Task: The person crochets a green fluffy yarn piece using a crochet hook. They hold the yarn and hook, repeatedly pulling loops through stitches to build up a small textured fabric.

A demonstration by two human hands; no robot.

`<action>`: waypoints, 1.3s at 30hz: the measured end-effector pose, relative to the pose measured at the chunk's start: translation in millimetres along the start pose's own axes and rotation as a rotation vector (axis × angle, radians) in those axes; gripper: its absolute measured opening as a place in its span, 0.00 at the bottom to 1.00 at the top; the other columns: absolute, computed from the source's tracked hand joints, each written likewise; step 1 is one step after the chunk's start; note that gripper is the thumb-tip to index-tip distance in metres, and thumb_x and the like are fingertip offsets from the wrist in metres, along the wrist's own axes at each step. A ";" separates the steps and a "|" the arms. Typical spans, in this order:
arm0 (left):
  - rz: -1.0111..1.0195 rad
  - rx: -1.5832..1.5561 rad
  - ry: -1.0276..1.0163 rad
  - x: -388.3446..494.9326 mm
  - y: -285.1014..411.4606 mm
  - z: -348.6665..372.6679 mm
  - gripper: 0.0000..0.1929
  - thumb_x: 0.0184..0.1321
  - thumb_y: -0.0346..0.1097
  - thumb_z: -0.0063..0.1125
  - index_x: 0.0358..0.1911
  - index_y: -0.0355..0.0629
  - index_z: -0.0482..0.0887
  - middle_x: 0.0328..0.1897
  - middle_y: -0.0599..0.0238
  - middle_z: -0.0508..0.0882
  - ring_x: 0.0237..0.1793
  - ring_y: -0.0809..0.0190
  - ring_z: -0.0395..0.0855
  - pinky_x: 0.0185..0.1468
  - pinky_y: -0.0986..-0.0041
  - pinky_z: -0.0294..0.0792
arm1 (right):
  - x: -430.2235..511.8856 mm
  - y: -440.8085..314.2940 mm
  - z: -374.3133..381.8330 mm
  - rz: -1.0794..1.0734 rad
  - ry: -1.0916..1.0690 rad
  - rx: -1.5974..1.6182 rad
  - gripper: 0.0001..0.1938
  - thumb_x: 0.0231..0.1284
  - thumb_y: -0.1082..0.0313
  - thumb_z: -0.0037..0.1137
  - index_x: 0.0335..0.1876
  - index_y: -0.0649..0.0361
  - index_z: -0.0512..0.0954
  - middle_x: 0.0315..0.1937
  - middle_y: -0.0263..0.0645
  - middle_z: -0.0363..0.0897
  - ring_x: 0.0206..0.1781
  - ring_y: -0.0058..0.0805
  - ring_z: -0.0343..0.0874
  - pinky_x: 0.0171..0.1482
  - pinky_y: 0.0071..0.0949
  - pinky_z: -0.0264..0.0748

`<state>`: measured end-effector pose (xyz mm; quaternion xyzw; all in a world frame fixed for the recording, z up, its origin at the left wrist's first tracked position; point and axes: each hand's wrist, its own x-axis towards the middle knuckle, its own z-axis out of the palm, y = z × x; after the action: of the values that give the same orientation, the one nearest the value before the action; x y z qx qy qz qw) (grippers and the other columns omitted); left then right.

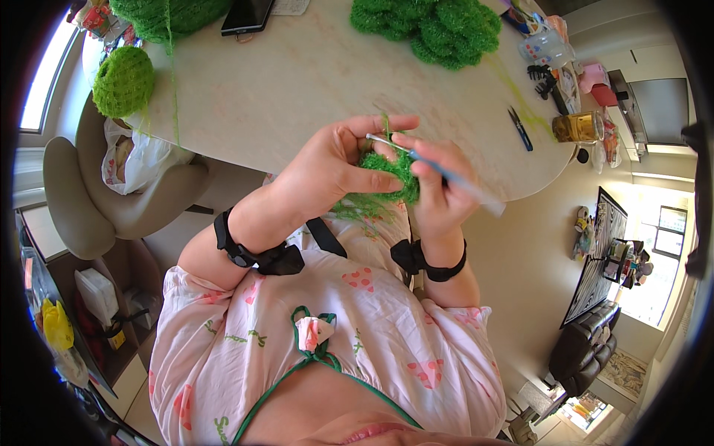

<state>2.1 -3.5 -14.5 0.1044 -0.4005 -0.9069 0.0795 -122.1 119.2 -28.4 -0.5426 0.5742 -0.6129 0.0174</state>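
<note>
Above my lap, close to the table's edge, my left hand (357,161) pinches a small fuzzy green crocheted piece (385,164) between thumb and fingers. A green yarn strand runs by its raised index finger. My right hand (443,184) grips a crochet hook (432,161) with a blue handle; its metal shaft points left, over the green piece. The handle's rear end is blurred. Loose green yarn ends (365,212) hang below the piece. Whether the hook tip is in a loop, I cannot tell.
On the marble-patterned table (268,95) lie a lime yarn ball (123,82), a large green yarn bundle (167,17), a phone (247,15), fuzzy green pieces (440,33) and thread snips (521,129). A glass mug of amber drink (577,127) stands at the right. A chair (83,206) is at the left.
</note>
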 end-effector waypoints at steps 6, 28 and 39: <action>-0.020 -0.079 0.011 1.6 -0.7 1.9 0.34 0.51 0.13 0.58 0.65 0.35 0.67 0.56 0.63 0.80 0.57 0.64 0.78 0.61 0.72 0.71 | -1.1 2.5 3.6 0.347 0.121 0.514 0.06 0.65 0.76 0.54 0.45 0.66 0.76 0.36 0.44 0.83 0.41 0.34 0.85 0.46 0.25 0.79; -0.037 0.086 -0.074 -0.3 5.1 -0.3 0.32 0.55 0.17 0.55 0.66 0.30 0.64 0.60 0.59 0.77 0.59 0.64 0.76 0.63 0.71 0.68 | -1.7 2.9 1.5 0.389 0.091 0.548 0.06 0.65 0.76 0.54 0.44 0.65 0.76 0.37 0.46 0.84 0.42 0.31 0.84 0.46 0.22 0.78; -0.172 0.267 -0.089 -6.7 12.5 -15.0 0.29 0.73 0.44 0.43 0.71 0.38 0.56 0.60 0.62 0.77 0.29 0.68 0.83 0.29 0.85 0.71 | -4.6 9.1 -7.0 0.362 0.119 0.450 0.07 0.67 0.67 0.54 0.45 0.61 0.74 0.36 0.50 0.83 0.42 0.37 0.84 0.45 0.30 0.80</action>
<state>13.1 -20.9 -14.3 0.1077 -0.5102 -0.8527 -0.0311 -130.4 123.8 -36.2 -0.3771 0.5112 -0.7425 0.2126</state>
